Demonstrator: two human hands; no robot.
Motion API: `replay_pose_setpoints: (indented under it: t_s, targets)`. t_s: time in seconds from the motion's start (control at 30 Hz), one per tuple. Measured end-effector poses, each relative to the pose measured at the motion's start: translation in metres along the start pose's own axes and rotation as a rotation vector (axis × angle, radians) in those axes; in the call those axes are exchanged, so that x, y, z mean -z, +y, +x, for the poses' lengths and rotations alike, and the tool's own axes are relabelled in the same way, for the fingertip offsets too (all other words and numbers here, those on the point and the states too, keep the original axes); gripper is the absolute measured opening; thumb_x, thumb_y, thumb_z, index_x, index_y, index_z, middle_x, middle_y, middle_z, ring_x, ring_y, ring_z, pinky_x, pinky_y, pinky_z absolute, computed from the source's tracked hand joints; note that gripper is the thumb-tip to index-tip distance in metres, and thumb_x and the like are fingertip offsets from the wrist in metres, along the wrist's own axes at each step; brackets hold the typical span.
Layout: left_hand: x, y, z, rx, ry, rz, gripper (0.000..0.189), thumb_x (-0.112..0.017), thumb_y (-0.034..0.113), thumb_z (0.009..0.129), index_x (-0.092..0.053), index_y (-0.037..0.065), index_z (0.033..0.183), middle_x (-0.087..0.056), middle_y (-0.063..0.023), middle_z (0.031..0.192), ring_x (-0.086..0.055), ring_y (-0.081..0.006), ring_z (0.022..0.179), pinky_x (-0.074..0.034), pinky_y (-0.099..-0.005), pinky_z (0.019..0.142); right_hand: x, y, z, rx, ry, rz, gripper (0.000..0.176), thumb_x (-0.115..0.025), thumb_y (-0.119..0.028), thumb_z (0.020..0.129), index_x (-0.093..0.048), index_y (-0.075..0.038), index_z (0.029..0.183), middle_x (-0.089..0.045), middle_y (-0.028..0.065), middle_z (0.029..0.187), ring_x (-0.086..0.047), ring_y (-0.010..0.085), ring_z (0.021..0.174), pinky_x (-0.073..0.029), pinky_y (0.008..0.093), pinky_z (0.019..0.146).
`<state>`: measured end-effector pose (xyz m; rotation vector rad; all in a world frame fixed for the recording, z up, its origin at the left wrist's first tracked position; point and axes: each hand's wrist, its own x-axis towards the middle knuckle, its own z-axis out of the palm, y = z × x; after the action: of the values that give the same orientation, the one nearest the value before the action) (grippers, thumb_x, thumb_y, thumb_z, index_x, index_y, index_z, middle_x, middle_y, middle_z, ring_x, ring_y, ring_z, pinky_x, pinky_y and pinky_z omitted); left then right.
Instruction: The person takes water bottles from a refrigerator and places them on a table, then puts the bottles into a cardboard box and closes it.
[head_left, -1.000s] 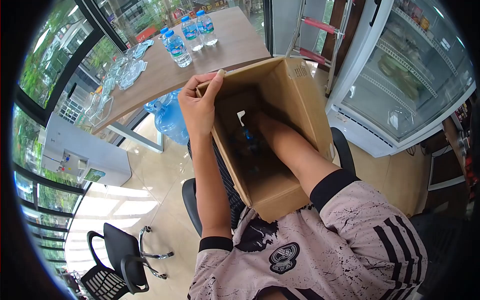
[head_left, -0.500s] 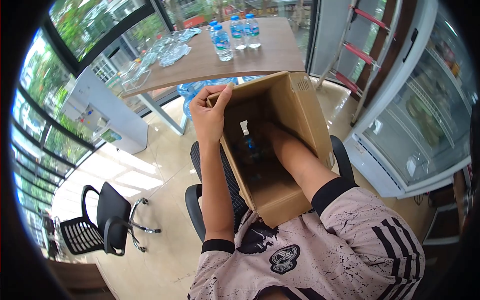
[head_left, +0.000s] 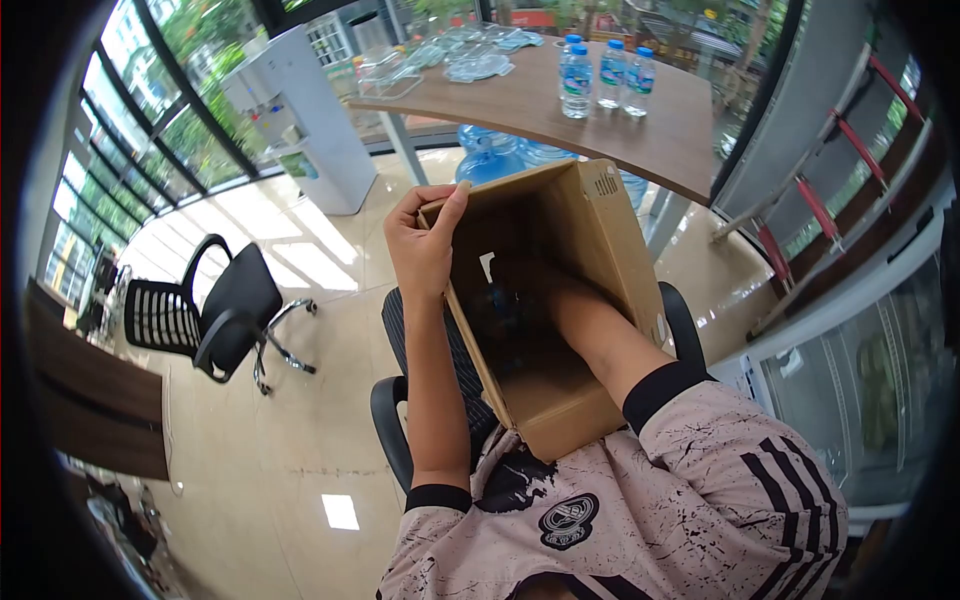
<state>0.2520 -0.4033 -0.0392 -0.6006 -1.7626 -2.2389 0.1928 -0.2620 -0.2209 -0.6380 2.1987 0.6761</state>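
A deep, open cardboard box (head_left: 545,437) rests tilted against my lap, its opening towards me. My left hand (head_left: 425,240) is closed on the upper left rim, thumb over the edge. My right arm reaches into the box, and my right hand (head_left: 541,284) is deep in its shadow with the fingers hidden. Left of that hand, a dim thing with bluish spots (head_left: 500,298) shows inside, too dark to name. Light comes through a small cut-out in the far part of the box.
Several water bottles (head_left: 576,85) with blue caps stand on the wooden table (head_left: 520,118) ahead, with clear plastic packs (head_left: 478,68). Large blue water jugs (head_left: 487,150) are underneath. A black office chair (head_left: 240,300) and water dispenser (head_left: 310,130) are at left, a ladder (head_left: 815,205) at right.
My view has turned left, so table, chair and dispenser appear farther right. My left hand keeps its hold on the box rim. Inside the box, the bluish thing looks darker and less distinct.
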Motion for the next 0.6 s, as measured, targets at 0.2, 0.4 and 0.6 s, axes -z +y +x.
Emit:
replay_pose_setpoints:
  t_s: [0.2,0.4,0.6]
  targets:
    - [0.021,0.011,-0.010,-0.036,0.149,0.114,0.016,-0.071,0.014,0.080,-0.066,-0.001,0.081,-0.060,0.0006,0.069,-0.049,-0.0026,0.060,-0.036,-0.0164,0.055,0.025,-0.019,0.011,0.090,0.030,-0.100,0.044,-0.074,-0.033,0.069,-0.067,-0.002,0.100,-0.065,0.0145,0.102,-0.063,0.0280,0.093,-0.049,0.0382,0.080]
    - [0.047,0.020,-0.019,-0.022,0.238,0.140,0.018,-0.071,0.015,0.080,-0.065,-0.002,0.082,-0.062,-0.0014,0.073,-0.053,-0.0043,0.066,-0.041,-0.0169,0.061,0.048,-0.037,0.018,0.165,0.069,-0.187,0.044,-0.073,-0.033,0.070,-0.067,-0.002,0.100,-0.066,0.0144,0.101,-0.063,0.0279,0.092,-0.049,0.0382,0.080]
    - [0.051,0.017,-0.023,-0.052,0.272,0.142,0.018,-0.071,0.015,0.080,-0.065,-0.001,0.083,-0.061,-0.0008,0.073,-0.052,-0.0038,0.065,-0.040,-0.0167,0.060,0.081,-0.050,0.021,0.232,0.132,-0.198,0.043,-0.073,-0.033,0.070,-0.067,-0.002,0.099,-0.066,0.0143,0.101,-0.063,0.0279,0.091,-0.049,0.0381,0.080]
